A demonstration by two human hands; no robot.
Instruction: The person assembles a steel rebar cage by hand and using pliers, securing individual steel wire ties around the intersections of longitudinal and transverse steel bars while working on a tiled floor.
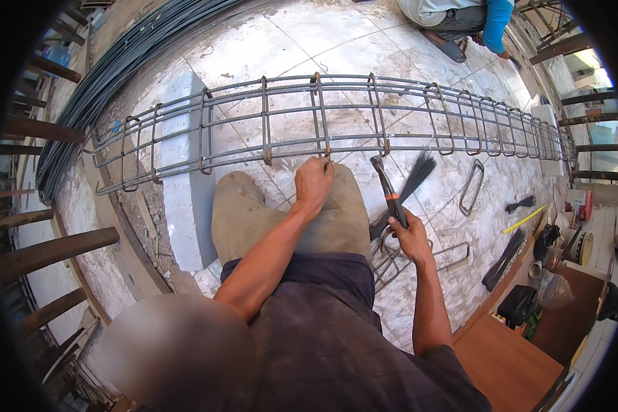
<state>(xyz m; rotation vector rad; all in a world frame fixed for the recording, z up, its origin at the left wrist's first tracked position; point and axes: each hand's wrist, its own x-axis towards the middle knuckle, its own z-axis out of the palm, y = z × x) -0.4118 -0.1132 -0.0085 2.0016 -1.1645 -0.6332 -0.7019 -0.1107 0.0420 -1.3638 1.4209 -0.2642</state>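
Head view: a long rebar cage (336,117) lies on its side across the tiled floor (323,41), its left part resting over a pale concrete block (185,206). Four long bars run its length, and rectangular stirrups ring them — widely spaced on the left and middle, packed close together toward the far right end.

The left hand (314,184) is at the near lower bar, just where a stirrup crosses it; its grip is closed, fingertips pinched on what looks like a thin tie wire at that joint, though the wire itself is too fine to make out. The right hand (410,237) hovers lower and to the right, apart from the cage, its grip closed around the orange-handled pincers (390,196), whose jaws point up toward the cage.

On the floor just beside the right hand lie a bundle of thin black tie wires (408,182) and several loose stirrups (470,187) not yet mounted.

Judging from this, the cage is well along: the stirrups seem already placed along its length, and the work in hand is tying a joint near the middle. The loose stirrups and the wire bundle suggest that more fixing remains — how many joints are already tied cannot be told here.

Another person (460,17) crouches at the far side.
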